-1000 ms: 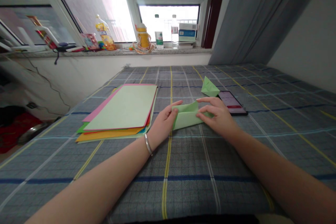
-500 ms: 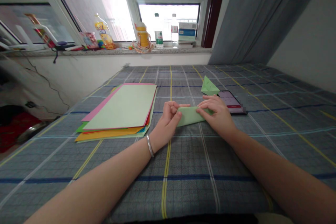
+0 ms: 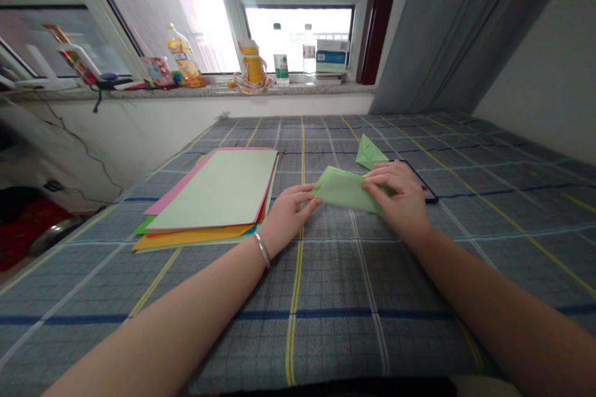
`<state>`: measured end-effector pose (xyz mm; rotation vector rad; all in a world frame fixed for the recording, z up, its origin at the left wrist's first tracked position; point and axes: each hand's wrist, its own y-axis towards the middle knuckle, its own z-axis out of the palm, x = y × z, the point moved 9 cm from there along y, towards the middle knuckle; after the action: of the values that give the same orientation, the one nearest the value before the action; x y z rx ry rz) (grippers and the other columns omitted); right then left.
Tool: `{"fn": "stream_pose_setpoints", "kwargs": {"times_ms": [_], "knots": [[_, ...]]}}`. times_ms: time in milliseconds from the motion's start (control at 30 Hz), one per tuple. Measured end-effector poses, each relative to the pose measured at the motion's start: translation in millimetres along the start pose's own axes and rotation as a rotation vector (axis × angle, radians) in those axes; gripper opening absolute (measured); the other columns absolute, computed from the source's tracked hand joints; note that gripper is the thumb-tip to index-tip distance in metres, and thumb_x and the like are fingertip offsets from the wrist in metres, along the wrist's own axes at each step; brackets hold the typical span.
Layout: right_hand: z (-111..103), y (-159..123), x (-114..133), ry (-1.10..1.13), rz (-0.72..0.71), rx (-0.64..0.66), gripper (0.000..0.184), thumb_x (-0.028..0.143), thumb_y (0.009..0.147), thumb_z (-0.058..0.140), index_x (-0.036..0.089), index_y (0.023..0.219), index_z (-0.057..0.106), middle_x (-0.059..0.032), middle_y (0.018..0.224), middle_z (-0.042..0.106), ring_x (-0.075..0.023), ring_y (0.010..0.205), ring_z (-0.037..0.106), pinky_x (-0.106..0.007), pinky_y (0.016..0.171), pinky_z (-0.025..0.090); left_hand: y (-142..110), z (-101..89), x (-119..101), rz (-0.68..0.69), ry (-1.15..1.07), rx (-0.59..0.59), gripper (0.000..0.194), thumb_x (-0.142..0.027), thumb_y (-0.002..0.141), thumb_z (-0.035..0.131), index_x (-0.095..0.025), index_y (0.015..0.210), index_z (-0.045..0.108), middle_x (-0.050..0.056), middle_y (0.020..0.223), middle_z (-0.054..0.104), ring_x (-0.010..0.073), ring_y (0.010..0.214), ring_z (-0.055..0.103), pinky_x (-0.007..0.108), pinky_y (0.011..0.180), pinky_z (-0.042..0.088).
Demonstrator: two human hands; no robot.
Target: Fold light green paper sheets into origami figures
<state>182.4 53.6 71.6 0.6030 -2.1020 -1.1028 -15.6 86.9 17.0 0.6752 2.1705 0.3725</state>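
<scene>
Your right hand [image 3: 400, 198] is grasping the folded green paper [image 3: 345, 189], fingers pressed over its right end, while your left hand [image 3: 291, 214] lies half open with its fingertips at the other end; you can't tell from here whether it grips. The paper sits between your hands, over the checked bedsheet [image 3: 335, 285]. Keep its edges lined up and press any crease evenly from the middle outward. Just beyond lie a small folded green piece [image 3: 370, 154] and a phone [image 3: 420, 181], partly hidden by your hand. A stack of coloured paper [image 3: 209, 192] lies to your left, and a water bottle [image 3: 280, 56] stands on the window sill [image 3: 200, 92].
</scene>
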Motion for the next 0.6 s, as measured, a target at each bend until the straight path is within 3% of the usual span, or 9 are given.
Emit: {"fn": "stream_pose_setpoints", "kwargs": {"times_ms": [167, 400, 500, 600], "knots": [[-6.7, 0.0, -4.7, -0.022, 0.029, -0.043, 0.011, 0.028, 0.082, 0.064, 0.027, 0.071, 0.067, 0.0, 0.082, 0.071, -0.0221, 0.091, 0.063, -0.05, 0.103, 0.034, 2.0, 4.5, 16.2, -0.069, -0.019, 0.031, 0.015, -0.03, 0.082, 0.059, -0.022, 0.087, 0.071, 0.003, 0.099, 0.072, 0.0202, 0.105, 0.061, 0.041, 0.1, 0.043], [-0.6, -1.5, -12.3, 0.032, 0.069, -0.023, 0.01, 0.028, 0.082, 0.063, 0.026, 0.073, 0.067, -0.0018, 0.083, 0.07, -0.022, 0.088, 0.063, -0.046, 0.092, 0.043, -2.3, 8.6, 0.9, -0.04, -0.083, 0.1, 0.015, -0.027, 0.083, 0.056, -0.02, 0.09, 0.067, 0.004, 0.102, 0.068, 0.0195, 0.099, 0.061, 0.037, 0.095, 0.043], [5.6, -2.7, -6.0, 0.059, 0.059, 0.008, 0.009, 0.028, 0.081, 0.064, 0.026, 0.073, 0.066, -0.0018, 0.083, 0.07, -0.0218, 0.088, 0.063, -0.045, 0.091, 0.044, -3.9, 3.6, -7.5, -0.027, -0.163, 0.037, 0.013, -0.031, 0.084, 0.056, -0.019, 0.081, 0.056, 0.003, 0.094, 0.064, 0.0172, 0.093, 0.058, 0.032, 0.089, 0.044], [13.3, -4.2, 6.4, 0.071, 0.03, 0.053, 0.008, 0.028, 0.081, 0.065, 0.026, 0.073, 0.065, -0.0016, 0.083, 0.07, -0.0222, 0.09, 0.063, -0.045, 0.091, 0.044, -5.6, -5.0, -8.7, -0.038, -0.26, -0.104, 0.018, -0.031, 0.083, 0.059, -0.02, 0.081, 0.044, -0.002, 0.079, 0.051, 0.0119, 0.074, 0.052, 0.025, 0.073, 0.044]]}}
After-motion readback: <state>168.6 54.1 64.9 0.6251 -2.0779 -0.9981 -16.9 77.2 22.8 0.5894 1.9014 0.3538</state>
